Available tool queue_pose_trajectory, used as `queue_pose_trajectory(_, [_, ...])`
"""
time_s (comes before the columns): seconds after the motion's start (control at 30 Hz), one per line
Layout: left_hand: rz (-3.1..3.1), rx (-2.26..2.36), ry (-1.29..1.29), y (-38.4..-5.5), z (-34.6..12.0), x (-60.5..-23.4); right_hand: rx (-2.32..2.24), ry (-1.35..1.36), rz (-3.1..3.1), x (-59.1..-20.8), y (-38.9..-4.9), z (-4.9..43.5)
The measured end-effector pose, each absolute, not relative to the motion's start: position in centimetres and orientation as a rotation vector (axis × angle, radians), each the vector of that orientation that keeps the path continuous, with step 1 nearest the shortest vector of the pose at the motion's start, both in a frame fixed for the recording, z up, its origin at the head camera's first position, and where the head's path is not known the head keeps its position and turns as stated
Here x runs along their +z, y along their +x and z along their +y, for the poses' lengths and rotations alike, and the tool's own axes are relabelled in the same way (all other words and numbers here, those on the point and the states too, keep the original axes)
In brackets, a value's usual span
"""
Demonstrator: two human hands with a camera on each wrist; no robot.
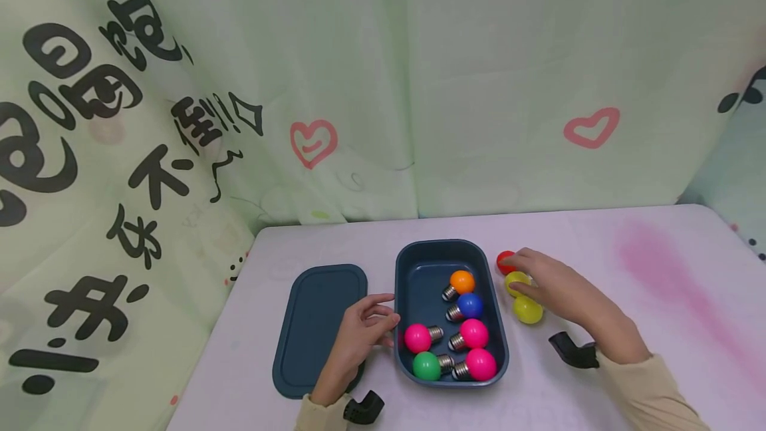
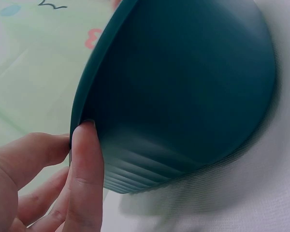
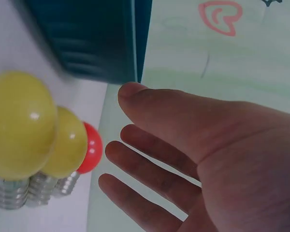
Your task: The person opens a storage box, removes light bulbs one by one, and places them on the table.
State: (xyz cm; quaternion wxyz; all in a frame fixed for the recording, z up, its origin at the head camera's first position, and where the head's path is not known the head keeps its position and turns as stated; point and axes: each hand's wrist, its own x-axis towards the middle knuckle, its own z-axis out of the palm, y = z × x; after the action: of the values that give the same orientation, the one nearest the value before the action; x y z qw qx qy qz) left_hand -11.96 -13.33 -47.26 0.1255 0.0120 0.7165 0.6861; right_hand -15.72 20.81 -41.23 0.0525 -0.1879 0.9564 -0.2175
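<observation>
left hand (image 1: 360, 330) pinches rim of dark blue-green rectangular plastic box (image 1: 432, 278) at 9 o'clock. right hand (image 1: 556, 288) has fingers loosely spread, gripping nothing, near round red bulb (image 1: 504, 259) and two round yellow bulbs (image 1: 528, 310), box's 2 o'clock. inside box: orange bulb (image 1: 463, 281) at 1, blue bulb (image 1: 471, 306) at 3, hot-pink bulbs (image 1: 481, 364) at 4, 5, 8, green bulb (image 1: 427, 366) at 7. flat matching lid (image 1: 318, 324) lies box's 9 o'clock.

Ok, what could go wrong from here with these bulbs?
The right hand is close to the red bulb and two yellow bulbs, which lie loose, so a nudge could roll one away. The left hand holds the box by its rim; tilting it might knock the bulbs inside together.
</observation>
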Motion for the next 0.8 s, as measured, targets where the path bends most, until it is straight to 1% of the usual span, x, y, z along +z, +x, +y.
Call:
queue_pose_trajectory(0.23, [2.090, 2.000, 0.040, -12.0, -13.3, -47.4, -0.655, -0.685, 2.943, -40.8, -15.2, 19.2])
queue_pose_trajectory(0.47, [2.087, 2.000, 0.039, -12.0, -13.2, -47.3, -0.664, -0.718, 2.945, -40.5, -14.6, 17.7])
queue_pose_trajectory(0.8, [2.111, 1.976, 0.017, -12.0, -13.2, -47.3, -0.635, -0.835, 2.936, -40.3, -14.1, 15.7])
